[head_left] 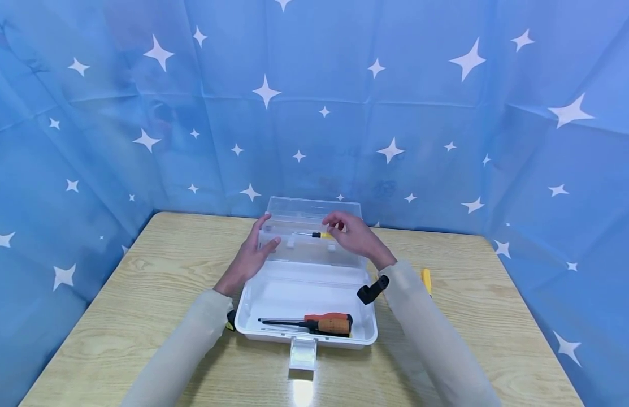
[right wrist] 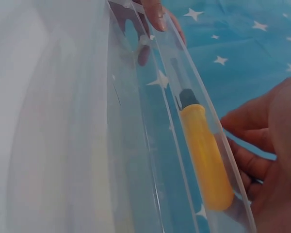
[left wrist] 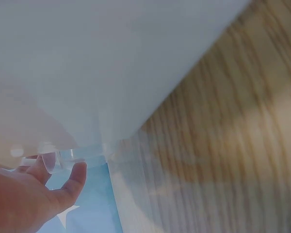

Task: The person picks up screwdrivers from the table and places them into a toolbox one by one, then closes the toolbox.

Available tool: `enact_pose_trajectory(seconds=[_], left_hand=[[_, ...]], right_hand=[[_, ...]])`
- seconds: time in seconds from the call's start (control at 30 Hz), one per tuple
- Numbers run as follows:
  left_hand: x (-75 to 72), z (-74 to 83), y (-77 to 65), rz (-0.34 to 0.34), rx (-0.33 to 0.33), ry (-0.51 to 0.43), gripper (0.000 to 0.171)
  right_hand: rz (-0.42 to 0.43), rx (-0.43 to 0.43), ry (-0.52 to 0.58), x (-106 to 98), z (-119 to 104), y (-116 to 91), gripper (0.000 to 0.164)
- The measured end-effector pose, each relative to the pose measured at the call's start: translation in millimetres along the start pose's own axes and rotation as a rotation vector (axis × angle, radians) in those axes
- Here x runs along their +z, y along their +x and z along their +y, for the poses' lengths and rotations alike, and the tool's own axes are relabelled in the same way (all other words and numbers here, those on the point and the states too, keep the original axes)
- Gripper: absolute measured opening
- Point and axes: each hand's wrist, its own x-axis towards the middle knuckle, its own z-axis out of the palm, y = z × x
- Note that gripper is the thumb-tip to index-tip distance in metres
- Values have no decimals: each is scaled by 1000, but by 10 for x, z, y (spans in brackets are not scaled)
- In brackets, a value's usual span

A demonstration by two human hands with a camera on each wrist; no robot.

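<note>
A white toolbox [head_left: 304, 282] stands on the table with its clear lid [head_left: 314, 255] raised at the back. My left hand [head_left: 250, 257] grips the lid's left end, thumb and fingers on either side of the plastic. A small screwdriver with a yellow handle [right wrist: 206, 155] and black collar lies in a clear compartment of the lid. Beside that handle is my right hand [head_left: 352, 233], fingers loosely bent, with nothing seen in its grasp. In the toolbox's front part lie an orange-red-handled screwdriver [head_left: 329, 317] and a brown-handled screwdriver [head_left: 334, 326], partly covering another tool.
A yellow-handled item [head_left: 426, 277] lies right of the toolbox, partly behind the right sleeve. Something yellow and black [head_left: 230, 323] shows beside the left sleeve. The front latch [head_left: 303, 355] hangs down over the wooden table [head_left: 116, 339]. A blue star-patterned curtain [head_left: 314, 130] closes off the back.
</note>
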Motion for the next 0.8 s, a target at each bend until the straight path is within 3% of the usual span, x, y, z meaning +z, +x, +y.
enact_pose_trajectory(seconds=[0.2, 0.43, 0.8], left_hand=[[5, 7, -7, 0, -3, -2, 69], [14, 7, -10, 4, 6, 13, 69], [11, 22, -22, 5, 9, 5, 71]], right_hand=[[61, -8, 73, -45, 5, -45, 20], [122, 44, 144, -100, 31, -119, 21], [230, 32, 167, -323, 62, -412, 21]])
